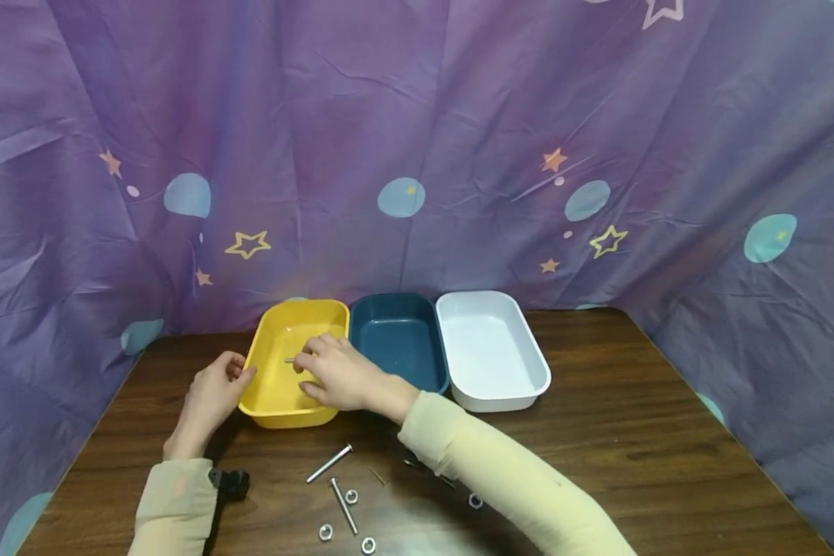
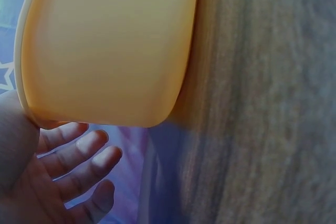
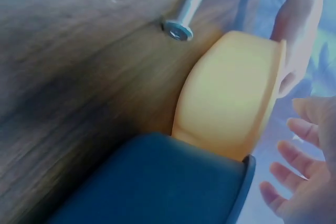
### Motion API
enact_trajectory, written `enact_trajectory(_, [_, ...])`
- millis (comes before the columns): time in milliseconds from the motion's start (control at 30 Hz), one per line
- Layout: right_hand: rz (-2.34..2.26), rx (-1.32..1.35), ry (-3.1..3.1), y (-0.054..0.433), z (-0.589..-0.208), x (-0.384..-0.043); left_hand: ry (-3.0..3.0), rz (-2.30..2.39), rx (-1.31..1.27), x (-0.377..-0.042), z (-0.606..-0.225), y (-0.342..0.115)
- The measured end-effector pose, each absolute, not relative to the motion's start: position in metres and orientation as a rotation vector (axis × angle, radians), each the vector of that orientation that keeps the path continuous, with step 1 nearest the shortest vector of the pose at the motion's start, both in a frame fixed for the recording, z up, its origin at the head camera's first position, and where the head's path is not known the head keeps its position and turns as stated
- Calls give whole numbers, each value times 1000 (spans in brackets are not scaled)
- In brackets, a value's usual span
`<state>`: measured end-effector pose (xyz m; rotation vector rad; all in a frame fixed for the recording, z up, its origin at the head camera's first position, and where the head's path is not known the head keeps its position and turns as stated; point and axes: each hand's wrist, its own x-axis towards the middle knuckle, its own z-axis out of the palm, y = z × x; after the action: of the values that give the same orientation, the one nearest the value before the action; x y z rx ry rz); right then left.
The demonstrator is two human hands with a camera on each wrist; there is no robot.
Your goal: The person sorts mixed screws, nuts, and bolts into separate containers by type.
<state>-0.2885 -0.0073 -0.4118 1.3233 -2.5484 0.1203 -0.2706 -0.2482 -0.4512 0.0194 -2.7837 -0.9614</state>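
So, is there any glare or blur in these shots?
Head view: pale glare on the table near the frame's bottom; left wrist view: dim and bluish, wood grain blurred; right wrist view: hazy, with the right hand looking soft and washed out.

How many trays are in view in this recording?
3, in a row in the head view: yellow tray on the left, dark blue tray in the middle, white tray on the right.

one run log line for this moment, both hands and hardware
left hand: at rim of yellow tray | right hand: over yellow tray | metal shaft: beside right fingertips | bolts, nuts: on table
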Motion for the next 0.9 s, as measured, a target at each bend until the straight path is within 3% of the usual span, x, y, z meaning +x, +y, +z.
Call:
enact_trajectory(600, [195,1487,-2337,22,-419,-235,-2779,-965,22,-268,-449,-247])
enact_trajectory(900, [157,1537,-2384,41,-435,-227,-2775,-953,22,-268,-450,-245])
